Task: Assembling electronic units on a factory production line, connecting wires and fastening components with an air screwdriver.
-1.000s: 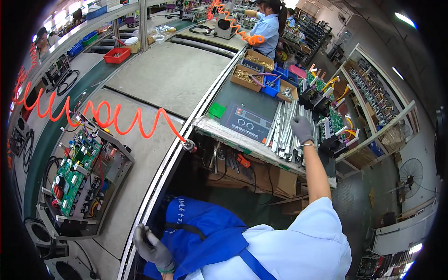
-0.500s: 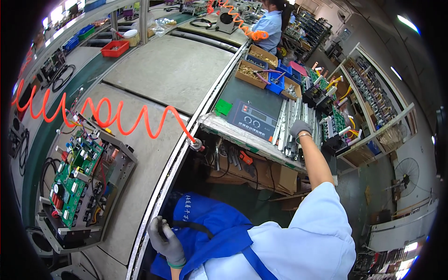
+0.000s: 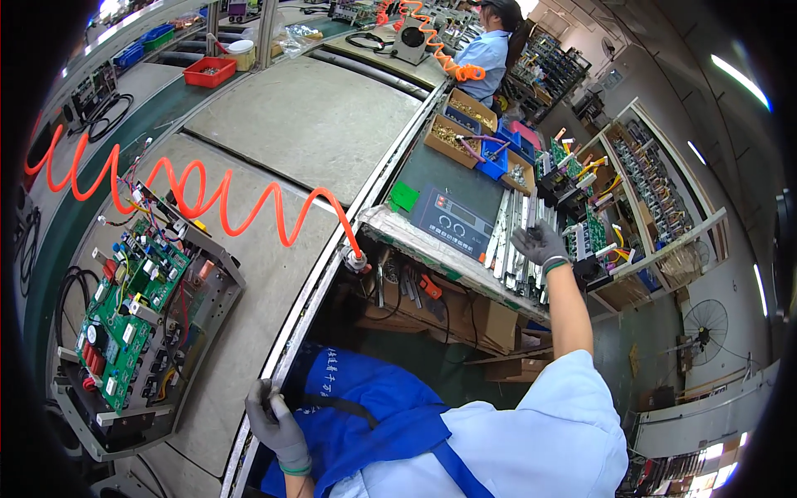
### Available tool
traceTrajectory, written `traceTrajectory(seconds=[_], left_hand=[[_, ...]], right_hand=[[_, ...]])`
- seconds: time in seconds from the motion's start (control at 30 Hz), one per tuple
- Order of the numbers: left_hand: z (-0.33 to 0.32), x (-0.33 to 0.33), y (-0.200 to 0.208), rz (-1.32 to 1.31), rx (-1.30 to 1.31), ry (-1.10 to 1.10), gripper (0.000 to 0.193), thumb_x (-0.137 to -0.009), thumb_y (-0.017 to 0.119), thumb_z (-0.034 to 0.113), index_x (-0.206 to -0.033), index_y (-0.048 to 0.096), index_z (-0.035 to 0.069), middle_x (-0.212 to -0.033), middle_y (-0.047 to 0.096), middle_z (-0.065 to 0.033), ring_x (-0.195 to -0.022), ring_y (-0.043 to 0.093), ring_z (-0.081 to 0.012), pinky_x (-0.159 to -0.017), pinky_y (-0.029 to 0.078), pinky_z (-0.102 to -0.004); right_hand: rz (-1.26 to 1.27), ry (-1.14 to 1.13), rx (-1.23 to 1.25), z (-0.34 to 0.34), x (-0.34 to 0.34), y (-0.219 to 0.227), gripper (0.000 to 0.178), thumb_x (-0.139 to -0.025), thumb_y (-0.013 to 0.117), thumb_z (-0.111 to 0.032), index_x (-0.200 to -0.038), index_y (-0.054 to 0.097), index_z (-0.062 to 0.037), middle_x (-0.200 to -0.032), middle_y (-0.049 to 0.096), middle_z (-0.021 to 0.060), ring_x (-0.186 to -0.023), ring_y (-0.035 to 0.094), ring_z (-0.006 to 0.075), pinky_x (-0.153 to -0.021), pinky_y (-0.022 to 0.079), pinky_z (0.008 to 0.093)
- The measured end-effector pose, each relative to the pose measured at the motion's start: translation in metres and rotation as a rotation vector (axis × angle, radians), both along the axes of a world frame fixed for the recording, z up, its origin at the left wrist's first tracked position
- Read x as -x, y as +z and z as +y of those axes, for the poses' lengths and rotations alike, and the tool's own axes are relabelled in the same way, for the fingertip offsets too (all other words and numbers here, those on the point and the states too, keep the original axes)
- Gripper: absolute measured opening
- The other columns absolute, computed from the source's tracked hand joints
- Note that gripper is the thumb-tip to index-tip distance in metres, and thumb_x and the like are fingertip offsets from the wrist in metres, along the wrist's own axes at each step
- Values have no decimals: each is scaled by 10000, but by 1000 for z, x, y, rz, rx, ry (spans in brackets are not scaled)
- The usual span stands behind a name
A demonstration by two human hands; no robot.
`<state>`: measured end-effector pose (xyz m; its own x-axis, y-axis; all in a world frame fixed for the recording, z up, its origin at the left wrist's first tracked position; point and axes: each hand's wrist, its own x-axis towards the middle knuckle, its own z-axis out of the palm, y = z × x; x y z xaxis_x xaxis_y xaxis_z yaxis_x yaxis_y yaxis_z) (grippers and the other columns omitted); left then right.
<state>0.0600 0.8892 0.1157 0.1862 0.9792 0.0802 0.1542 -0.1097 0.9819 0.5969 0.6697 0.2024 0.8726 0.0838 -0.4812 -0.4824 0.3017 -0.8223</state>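
Note:
My right hand, in a grey glove with dark fingertips, hovers over a bundle of long metal strips on the side bench. Its fingers are apart, and I see nothing held in them. Low by the edge of the main worktop, my left hand, gloved alike, has its fingers curled toward the thumb. Whatever may lie inside them is hidden. Left of that hand, an open metal chassis carrying a green circuit board sits tilted on the worktop.
An orange coiled hose crosses above the worktop to a metal fitting. Beside the strips lie a dark control panel, cardboard boxes of brass parts, blue bins and upright board assemblies. A person stands farther along.
My right hand has lifted off the metal strips, and its fingers have spread. The left hand has shifted slightly left and down. The view has turned a little.

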Motion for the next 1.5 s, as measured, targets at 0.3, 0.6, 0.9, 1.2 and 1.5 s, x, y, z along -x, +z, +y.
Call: traceTrajectory(seconds=[0.3,0.6,0.9,1.2,1.5], left_hand=[[-6,-10,-4,-76,141,5,305,-862,451,-42,-1152,548,-43,-1052,597,-128,-891,597,-170,-795,492,-278],[-8,-18,18,65,-129,-199,246,-845,580,72,-1087,593,32,-894,617,-123,-805,627,-228,-728,502,-323],[-48,-6,15,74,-117,-17,271,-827,596,67,-1097,595,42,-905,614,-131,-789,618,-276,-716,501,-355],[-55,42,24,3,84,266,296,-838,579,-3,-1134,577,-8,-997,647,-121,-891,654,-187,-757,517,-272],[-25,55,33,-23,84,321,268,-837,599,18,-1104,597,-6,-976,658,-116,-863,649,-183,-749,512,-279]], right_hand=[[235,-25,-708,-23,-44,-28,471,-848,648,-389,-1004,532,41,-694,525,-3,-507,483,54,-402,388,180],[-746,250,97,109,147,74,320,-938,490,-388,-1000,538,-78,-645,476,-34,-422,320,29,-373,211,173],[-2213,1786,302,224,312,60,342,-777,669,-315,-1040,582,-115,-664,559,23,-546,583,195,-488,428,333],[-2196,1824,104,301,380,-15,296,-851,610,-275,-1058,524,-82,-725,592,82,-631,597,285,-556,461,398],[-2195,1659,-20,306,385,-14,274,-791,651,-202,-1021,558,-84,-733,600,73,-689,608,268,-599,463,393]])
